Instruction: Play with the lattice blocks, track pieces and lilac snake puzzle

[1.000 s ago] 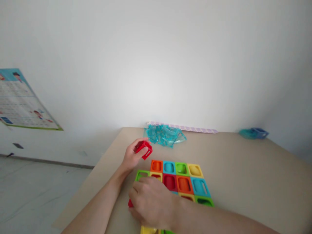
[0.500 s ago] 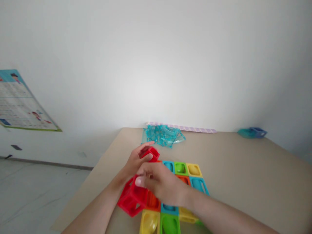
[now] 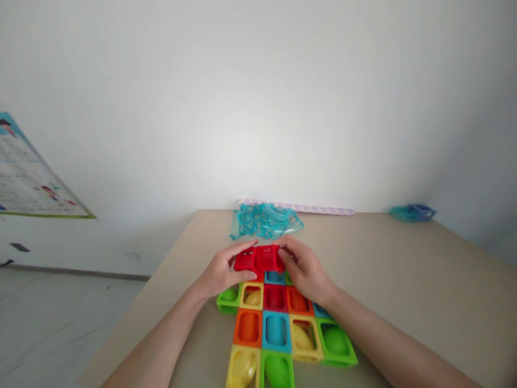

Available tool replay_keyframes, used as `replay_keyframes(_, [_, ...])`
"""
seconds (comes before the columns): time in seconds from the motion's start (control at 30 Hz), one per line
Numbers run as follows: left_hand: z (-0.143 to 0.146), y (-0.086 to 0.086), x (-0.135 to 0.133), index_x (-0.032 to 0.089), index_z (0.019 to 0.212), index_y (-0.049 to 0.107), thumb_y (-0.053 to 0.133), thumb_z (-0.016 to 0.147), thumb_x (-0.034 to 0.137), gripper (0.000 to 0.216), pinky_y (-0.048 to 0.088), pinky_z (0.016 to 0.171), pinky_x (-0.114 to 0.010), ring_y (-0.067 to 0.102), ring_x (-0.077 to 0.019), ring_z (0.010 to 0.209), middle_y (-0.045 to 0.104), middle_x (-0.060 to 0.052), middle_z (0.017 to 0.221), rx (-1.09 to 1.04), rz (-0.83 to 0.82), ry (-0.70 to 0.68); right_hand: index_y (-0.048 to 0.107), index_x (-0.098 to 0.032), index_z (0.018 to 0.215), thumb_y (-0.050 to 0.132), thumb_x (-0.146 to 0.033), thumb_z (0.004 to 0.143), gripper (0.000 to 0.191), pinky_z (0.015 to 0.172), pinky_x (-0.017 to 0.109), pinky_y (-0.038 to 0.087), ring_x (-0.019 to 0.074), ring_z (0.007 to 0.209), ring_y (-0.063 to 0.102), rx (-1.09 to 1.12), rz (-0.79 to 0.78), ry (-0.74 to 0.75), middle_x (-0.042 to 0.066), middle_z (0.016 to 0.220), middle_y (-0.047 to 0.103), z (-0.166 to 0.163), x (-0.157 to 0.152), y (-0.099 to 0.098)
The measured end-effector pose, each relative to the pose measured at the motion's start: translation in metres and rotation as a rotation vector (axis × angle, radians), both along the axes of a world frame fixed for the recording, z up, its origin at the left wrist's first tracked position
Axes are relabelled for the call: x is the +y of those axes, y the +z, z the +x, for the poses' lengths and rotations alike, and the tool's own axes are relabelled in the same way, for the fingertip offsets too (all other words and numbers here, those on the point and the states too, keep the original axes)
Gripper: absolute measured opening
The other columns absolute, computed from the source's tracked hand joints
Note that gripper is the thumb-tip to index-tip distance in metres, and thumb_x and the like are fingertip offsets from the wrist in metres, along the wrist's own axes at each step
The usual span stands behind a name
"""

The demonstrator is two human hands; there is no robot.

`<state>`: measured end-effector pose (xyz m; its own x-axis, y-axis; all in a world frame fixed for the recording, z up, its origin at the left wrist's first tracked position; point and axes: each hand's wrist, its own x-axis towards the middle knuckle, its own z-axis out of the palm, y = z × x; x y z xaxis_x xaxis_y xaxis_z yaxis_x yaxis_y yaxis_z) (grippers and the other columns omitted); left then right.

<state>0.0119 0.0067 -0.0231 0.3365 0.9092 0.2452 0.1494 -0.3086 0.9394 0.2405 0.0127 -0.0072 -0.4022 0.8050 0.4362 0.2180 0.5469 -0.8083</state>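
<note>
My left hand is closed on the left end of a pair of red hollow blocks, thumb below and fingers above. At the other end, my right hand grips the same pair. The two blocks sit side by side; whether they are locked together I cannot tell. Beneath them lies a flat panel of joined hollow blocks in yellow, green, blue, orange and red. Some hold curved pieces inside. My hands and the red blocks hide part of its far rows.
Behind the hands, a pile of clear teal plastic pieces lies near the wall. A pale purple patterned strip runs along the wall. At the far right corner are teal and blue pieces. The table's left edge drops to the floor.
My right hand has moved from the lower left up to the right, carrying a red block beside the one in my left hand. More of the panel now shows.
</note>
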Motion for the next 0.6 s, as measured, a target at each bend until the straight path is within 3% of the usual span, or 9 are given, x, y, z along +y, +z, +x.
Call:
replay_keyframes(0.07, [0.0009, -0.0017, 0.0005, 0.021, 0.128, 0.058, 0.080, 0.067, 0.030, 0.065, 0.046, 0.101, -0.040, 0.056, -0.0283, 0.119, 0.057, -0.010, 0.134, -0.017, -0.016, 0.016, 0.056, -0.019, 0.111, 0.043, -0.033, 0.096, 0.024, 0.081, 0.032, 0.049, 0.0187, 0.092, 0.059, -0.030, 0.041, 0.067, 0.008, 0.105, 0.061, 0.0012, -0.0038, 0.0050])
replay_keyframes(0.17, [0.0012, -0.0020, 0.0008, 0.019, 0.120, 0.060, 0.081, 0.066, 0.030, 0.059, 0.049, 0.096, -0.038, 0.062, -0.0266, 0.110, 0.065, -0.009, 0.122, -0.025, -0.011, 0.031, 0.046, -0.020, 0.128, 0.058, -0.034, 0.089, 0.043, 0.088, 0.036, 0.048, 0.0224, 0.103, 0.057, -0.089, 0.093, 0.120, 0.011, 0.118, 0.057, 0.0026, -0.0070, 0.0082])
replay_keyframes(0.23, [0.0008, -0.0011, 0.0004, 0.018, 0.118, 0.062, 0.081, 0.066, 0.030, 0.057, 0.050, 0.094, -0.037, 0.063, -0.0261, 0.107, 0.067, -0.009, 0.118, -0.025, -0.014, 0.031, 0.046, -0.020, 0.128, 0.062, -0.028, 0.084, 0.048, 0.091, 0.038, 0.047, 0.0236, 0.106, 0.055, -0.117, 0.164, 0.122, 0.012, 0.119, 0.056, 0.0023, -0.0077, 0.0086])
replay_keyframes(0.37, [-0.0013, 0.0003, -0.0012, 0.016, 0.117, 0.064, 0.083, 0.063, 0.032, 0.059, 0.051, 0.092, -0.037, 0.063, -0.0275, 0.105, 0.067, -0.009, 0.118, -0.025, -0.051, 0.004, 0.048, -0.021, 0.125, 0.051, -0.010, 0.082, 0.044, 0.100, 0.043, 0.042, 0.0241, 0.117, 0.050, -0.096, 0.300, 0.184, 0.012, 0.123, 0.053, 0.0014, -0.0071, 0.0096])
replay_keyframes(0.5, [-0.0019, 0.0009, -0.0017, 0.015, 0.115, 0.064, 0.083, 0.062, 0.034, 0.059, 0.052, 0.088, -0.036, 0.064, -0.0270, 0.101, 0.069, -0.010, 0.113, -0.045, -0.080, -0.024, 0.048, -0.023, 0.125, 0.045, -0.004, 0.082, 0.048, 0.103, 0.044, 0.040, 0.0233, 0.123, 0.048, -0.079, 0.326, 0.235, 0.011, 0.129, 0.051, 0.0022, -0.0060, 0.0096])
replay_keyframes(0.6, [-0.0009, 0.0018, 0.0003, 0.017, 0.120, 0.059, 0.077, 0.070, 0.039, 0.057, 0.051, 0.089, -0.034, 0.063, -0.0256, 0.104, 0.066, -0.010, 0.115, -0.110, -0.050, -0.003, 0.049, -0.023, 0.125, 0.046, -0.003, 0.081, 0.048, 0.104, 0.043, 0.040, 0.0227, 0.124, 0.047, -0.096, 0.322, 0.230, 0.011, 0.131, 0.049, 0.0020, -0.0059, 0.0073])
